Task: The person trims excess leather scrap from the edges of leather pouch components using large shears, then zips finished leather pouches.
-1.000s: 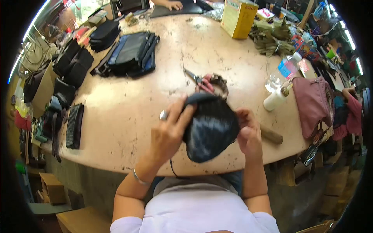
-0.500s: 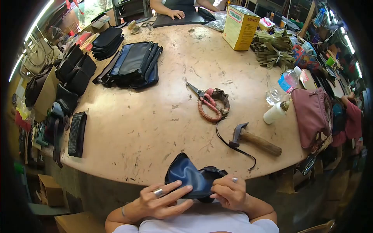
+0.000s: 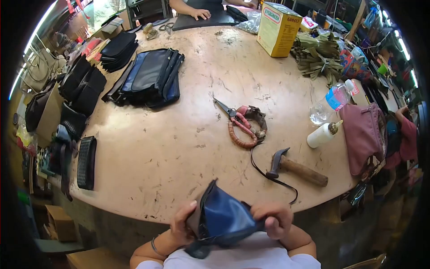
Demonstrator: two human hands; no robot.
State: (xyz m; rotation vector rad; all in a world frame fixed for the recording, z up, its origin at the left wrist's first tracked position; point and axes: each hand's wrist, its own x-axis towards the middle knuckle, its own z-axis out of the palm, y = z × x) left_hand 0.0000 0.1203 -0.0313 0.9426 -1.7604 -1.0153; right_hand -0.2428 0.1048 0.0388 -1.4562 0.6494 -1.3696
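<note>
A blue and black leather-like piece (image 3: pixel 226 213) is held over my lap at the table's front edge, its pointed corner facing up. My left hand (image 3: pixel 182 224) grips its left side, where a grey-brown inner face shows. Fingers of my right hand (image 3: pixel 274 219) are curled on its right edge, slightly blurred. Beyond it on the table lie a hammer (image 3: pixel 298 168) with a wooden handle, a thin black strip (image 3: pixel 273 180) and scissors (image 3: pixel 242 125) with wrapped pink handles.
Stacked blue-black bags (image 3: pixel 150 78) lie at the back left, a woven pouch (image 3: pixel 86 162) at the left edge. On the right are a white glue bottle (image 3: pixel 321 136), a water bottle (image 3: pixel 330 103), a pink bag (image 3: pixel 363 136) and a yellow tin (image 3: pixel 277 31). Another person's hand (image 3: pixel 201 14) rests at the far side.
The blue piece has been turned and spread, showing its inner side at the left. My left hand has moved from its front face to its left edge. The view has shifted slightly.
</note>
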